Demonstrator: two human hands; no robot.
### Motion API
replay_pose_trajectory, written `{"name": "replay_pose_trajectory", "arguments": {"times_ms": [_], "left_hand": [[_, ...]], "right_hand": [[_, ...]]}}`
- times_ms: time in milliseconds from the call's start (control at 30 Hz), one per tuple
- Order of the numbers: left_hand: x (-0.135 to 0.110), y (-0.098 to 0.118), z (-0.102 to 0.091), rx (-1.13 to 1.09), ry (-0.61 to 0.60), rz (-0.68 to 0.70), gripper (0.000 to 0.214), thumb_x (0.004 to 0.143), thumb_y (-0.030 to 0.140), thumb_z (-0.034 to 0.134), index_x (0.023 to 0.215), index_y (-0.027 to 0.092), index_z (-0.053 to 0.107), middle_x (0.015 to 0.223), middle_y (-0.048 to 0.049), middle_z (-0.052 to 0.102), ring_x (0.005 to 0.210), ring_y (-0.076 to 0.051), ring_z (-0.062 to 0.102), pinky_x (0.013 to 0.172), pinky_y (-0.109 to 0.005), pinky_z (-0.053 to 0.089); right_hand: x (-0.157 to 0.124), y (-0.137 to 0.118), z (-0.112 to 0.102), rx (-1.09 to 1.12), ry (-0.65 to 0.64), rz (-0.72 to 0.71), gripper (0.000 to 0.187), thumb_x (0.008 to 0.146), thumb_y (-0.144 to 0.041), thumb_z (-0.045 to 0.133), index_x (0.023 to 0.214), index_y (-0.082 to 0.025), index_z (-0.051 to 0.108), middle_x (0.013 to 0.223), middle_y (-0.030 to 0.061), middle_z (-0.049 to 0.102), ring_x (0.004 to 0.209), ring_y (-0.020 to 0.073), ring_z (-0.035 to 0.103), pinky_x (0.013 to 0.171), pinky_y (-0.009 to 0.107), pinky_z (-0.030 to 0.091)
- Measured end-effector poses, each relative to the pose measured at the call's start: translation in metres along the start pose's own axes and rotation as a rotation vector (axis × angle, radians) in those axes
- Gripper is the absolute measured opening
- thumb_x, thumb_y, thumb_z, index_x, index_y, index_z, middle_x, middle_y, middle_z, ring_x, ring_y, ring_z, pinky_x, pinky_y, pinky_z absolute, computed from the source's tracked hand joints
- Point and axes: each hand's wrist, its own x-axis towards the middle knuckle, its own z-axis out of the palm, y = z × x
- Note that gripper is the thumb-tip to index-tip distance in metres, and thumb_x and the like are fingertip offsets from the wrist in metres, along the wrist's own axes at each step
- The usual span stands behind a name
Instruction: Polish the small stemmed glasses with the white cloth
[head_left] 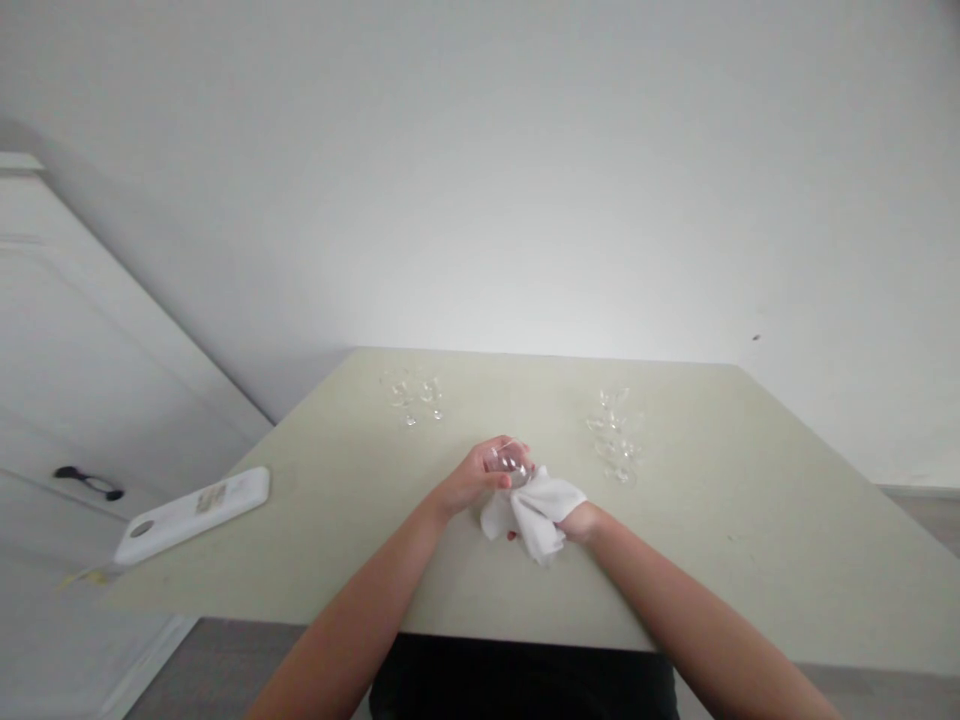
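Left hand (480, 472) grips a glass (510, 464); right hand (574, 520) clamps a cloth (536, 510) against it, mid-desk (750, 560). Risk: hard rubbing may slip or crack the glass.

A small clear glass (508, 464) is gripped by the left hand (480, 474) while a white cloth (534, 510) is pressed against it by the right hand (577, 522).

Plain white wall (525, 180) straight ahead, evenly lit, soft and shadowless. Pale greenish surface (750, 520) filling the lower view, square-edged against the wall. White cabinet (67, 380) at far left, dark handle (88, 483) on its front. Grey floor (930, 515) showing at right, white baseboard (915, 490) along the wall's foot.
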Motion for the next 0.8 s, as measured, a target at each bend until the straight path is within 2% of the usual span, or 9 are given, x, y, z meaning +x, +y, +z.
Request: {"name": "replay_pose_trajectory", "arguments": {"times_ms": [67,100,233,300,367,433,500,633,800], "left_hand": [[0.0,-0.001,0.001,-0.058,0.022,0.017,0.074,0.057,0.05,0.094,0.115,0.014,0.067,0.103,-0.0108,0.073,0.092,-0.023,0.068,0.083,-0.031,0.048],[0.001,-0.002,0.001,-0.081,0.049,0.036,0.074,0.058,0.05,0.094,0.116,0.014,0.066,0.102,-0.0109,0.073,0.091,-0.022,0.069,0.082,-0.031,0.048],[0.006,-0.001,-0.005,-0.154,0.224,0.193,0.07,0.062,0.05,0.092,0.116,0.016,0.064,0.096,-0.0073,0.073,0.086,-0.019,0.069,0.076,-0.027,0.05],[0.006,0.004,-0.011,-0.214,0.324,0.263,0.069,0.064,0.049,0.091,0.119,0.02,0.062,0.099,-0.0048,0.072,0.087,-0.017,0.07,0.074,-0.026,0.052],[0.005,0.009,-0.018,-0.28,0.409,0.308,0.066,0.069,0.048,0.089,0.123,0.024,0.059,0.107,-0.0033,0.071,0.092,-0.016,0.07,0.075,-0.025,0.054],[0.003,0.012,-0.022,-0.308,0.439,0.322,0.065,0.071,0.046,0.087,0.126,0.028,0.057,0.114,-0.0033,0.07,0.099,-0.017,0.07,0.078,-0.025,0.055],[0.001,0.012,-0.022,-0.264,0.391,0.298,0.07,0.069,0.042,0.09,0.128,0.028,0.057,0.117,-0.0048,0.069,0.102,-0.02,0.07,0.082,-0.028,0.056],[-0.001,0.005,-0.012,-0.062,0.19,0.224,0.08,0.058,0.028,0.097,0.128,0.024,0.059,0.118,-0.0088,0.069,0.103,-0.025,0.071,0.09,-0.037,0.056],[-0.003,0.002,-0.004,0.025,0.093,0.2,0.078,0.061,0.02,0.094,0.131,0.025,0.06,0.123,-0.0111,0.067,0.109,-0.028,0.07,0.098,-0.041,0.053]], "right_hand": [[0.001,0.0,0.0,0.136,-0.019,0.078,0.047,0.062,-0.062,0.081,0.088,-0.025,0.07,0.08,0.0009,0.075,0.069,0.0215,0.071,0.069,0.037,0.06],[0.004,0.001,-0.001,0.142,0.027,0.053,0.046,0.059,-0.061,0.082,0.086,-0.026,0.07,0.081,0.0005,0.075,0.07,0.0213,0.071,0.071,0.038,0.061],[0.022,0.001,-0.014,-0.022,0.378,-0.232,0.046,0.066,-0.067,0.076,0.082,-0.024,0.073,0.09,0.0049,0.078,0.088,0.024,0.071,0.086,0.039,0.058],[0.029,0.0,-0.02,-0.033,0.481,-0.324,0.049,0.068,-0.068,0.074,0.086,-0.022,0.074,0.101,0.0085,0.078,0.099,0.0269,0.07,0.093,0.041,0.056],[0.033,0.0,-0.021,0.06,0.541,-0.328,0.052,0.064,-0.067,0.077,0.087,-0.021,0.073,0.103,0.009,0.078,0.1,0.0287,0.069,0.092,0.042,0.056],[0.034,0.001,-0.015,0.214,0.526,-0.28,0.049,0.061,-0.063,0.079,0.085,-0.021,0.071,0.097,0.0068,0.078,0.095,0.0284,0.07,0.087,0.041,0.057],[0.033,0.0,-0.005,0.32,0.419,-0.244,0.039,0.064,-0.055,0.077,0.082,-0.021,0.07,0.09,0.0048,0.078,0.09,0.027,0.071,0.084,0.038,0.058],[0.03,-0.005,0.011,0.225,0.189,-0.281,0.031,0.071,-0.045,0.074,0.09,-0.021,0.074,0.095,0.0055,0.078,0.093,0.0263,0.073,0.085,0.036,0.056],[0.034,-0.002,0.008,0.132,0.192,-0.338,0.036,0.077,-0.051,0.069,0.096,-0.021,0.076,0.101,0.0078,0.079,0.098,0.0269,0.072,0.086,0.036,0.057]]}}
